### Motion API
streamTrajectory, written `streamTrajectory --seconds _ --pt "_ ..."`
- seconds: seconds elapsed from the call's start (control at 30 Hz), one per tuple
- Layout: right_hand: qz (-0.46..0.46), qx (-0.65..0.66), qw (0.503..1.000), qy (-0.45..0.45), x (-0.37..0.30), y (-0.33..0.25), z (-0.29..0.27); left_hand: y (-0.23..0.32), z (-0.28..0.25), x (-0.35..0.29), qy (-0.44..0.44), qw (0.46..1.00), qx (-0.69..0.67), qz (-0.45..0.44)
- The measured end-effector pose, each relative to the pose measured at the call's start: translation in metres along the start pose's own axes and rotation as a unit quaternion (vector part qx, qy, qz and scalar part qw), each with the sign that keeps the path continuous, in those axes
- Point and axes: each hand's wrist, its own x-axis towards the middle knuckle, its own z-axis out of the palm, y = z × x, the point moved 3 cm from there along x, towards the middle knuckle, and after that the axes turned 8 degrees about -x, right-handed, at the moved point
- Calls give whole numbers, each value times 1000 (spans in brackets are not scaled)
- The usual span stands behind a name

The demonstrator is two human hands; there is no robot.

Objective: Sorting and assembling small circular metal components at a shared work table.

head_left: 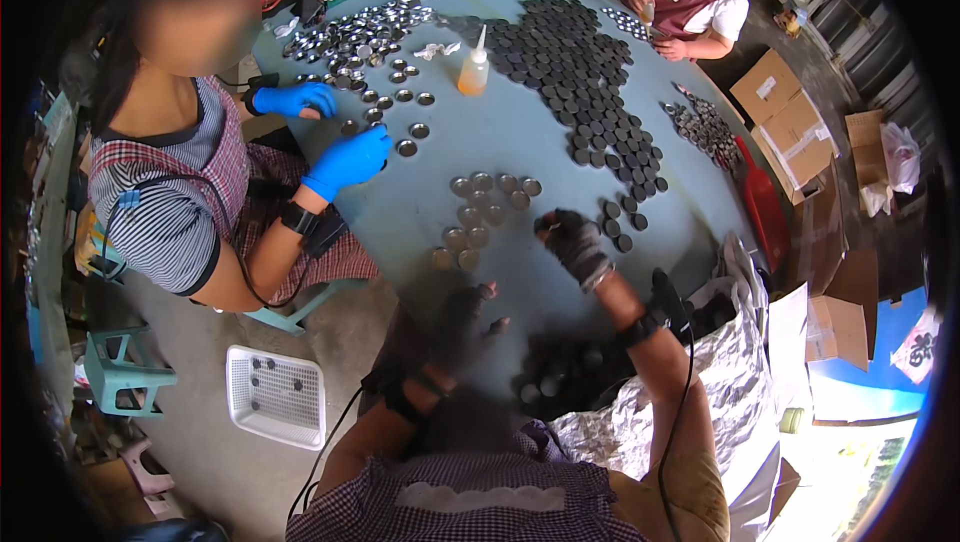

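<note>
My right hand (577,247), in a dark fingerless glove, is over the table just right of a group of shiny round metal caps (480,212). Its fingers are curled together, and what they hold, if anything, is hidden. Nearer the table's front edge, my left hand (462,317), also dark-gloved, has its bare fingertips apart with nothing visible between them; shadow darkens the rest of it. Several black discs (618,225) lie a little to the right of my right hand, at the tail of a large spread of black discs (570,72).
Across the left side, a co-worker's blue-gloved hands (348,160) handle metal caps. A squeeze bottle (474,70) of amber liquid stands mid-table. Another person (690,2) works at the far right. A white basket (277,395) sits on the floor; a pale sack (690,362) leans by my right arm.
</note>
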Motion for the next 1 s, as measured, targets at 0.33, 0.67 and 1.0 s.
streamTrajectory --seconds 0.33,0.67,1.0 --pt "-20 -166 974 -154 78 15 20 1 3 -2 -36 999 -3 -40" --pt "83 -324 937 -98 42 52 -31 -12 4 -7 0 1000 -18 3" --pt "-11 -166 960 -226 -87 21 -25 37 7 -53 -265 952 -141 59"
